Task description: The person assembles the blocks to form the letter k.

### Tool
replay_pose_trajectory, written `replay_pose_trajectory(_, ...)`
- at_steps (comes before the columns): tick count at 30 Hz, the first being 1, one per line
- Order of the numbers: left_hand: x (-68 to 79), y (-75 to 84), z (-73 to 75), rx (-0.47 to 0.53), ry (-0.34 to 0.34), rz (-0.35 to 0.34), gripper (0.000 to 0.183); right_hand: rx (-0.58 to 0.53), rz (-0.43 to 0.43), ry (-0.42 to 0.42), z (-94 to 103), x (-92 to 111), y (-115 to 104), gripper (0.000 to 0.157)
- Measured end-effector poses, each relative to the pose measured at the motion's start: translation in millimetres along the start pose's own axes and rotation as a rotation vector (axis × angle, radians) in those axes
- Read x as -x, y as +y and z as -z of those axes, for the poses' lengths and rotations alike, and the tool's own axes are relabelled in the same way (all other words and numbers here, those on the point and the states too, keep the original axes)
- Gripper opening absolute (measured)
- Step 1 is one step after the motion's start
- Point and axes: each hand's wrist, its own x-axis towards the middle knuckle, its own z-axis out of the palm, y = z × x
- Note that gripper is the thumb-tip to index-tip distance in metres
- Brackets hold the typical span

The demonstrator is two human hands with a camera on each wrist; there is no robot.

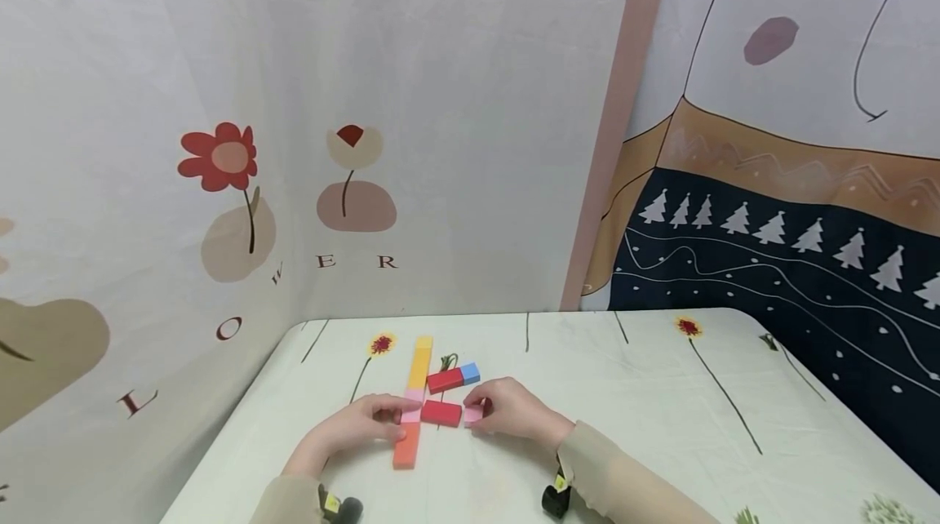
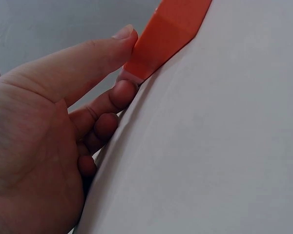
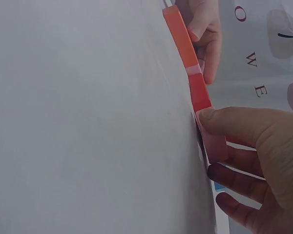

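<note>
In the head view a row of flat blocks runs away from the person: an orange block (image 1: pixel 406 448) nearest, a pink block (image 1: pixel 411 414), then yellow (image 1: pixel 420 365). Against the row's left side rests the left hand (image 1: pixel 365 419), its thumb touching the orange block and its index finger at the pink one. A red block (image 1: pixel 441 413) juts right from the pink block. At that red block's right end, the right hand (image 1: pixel 517 410) pinches a second pink block (image 3: pixel 212 139) between thumb and fingers. Its far side is hidden by the fingers.
Another red block (image 1: pixel 445 380) lies farther back, with a blue block (image 1: pixel 470 374) at its right end. All rest on a table with a flower-print cloth (image 1: pixel 624 401). Printed curtains (image 1: pixel 455 181) hang behind and at the left.
</note>
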Motion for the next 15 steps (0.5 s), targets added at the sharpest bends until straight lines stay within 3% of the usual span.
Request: replay_pose_trajectory(15,-0.4,-1.3,-0.7,0.006,0.006,0.006,0.046,0.023,-0.002,-0.021,-1.5,-2.4,-1.8,0.032)
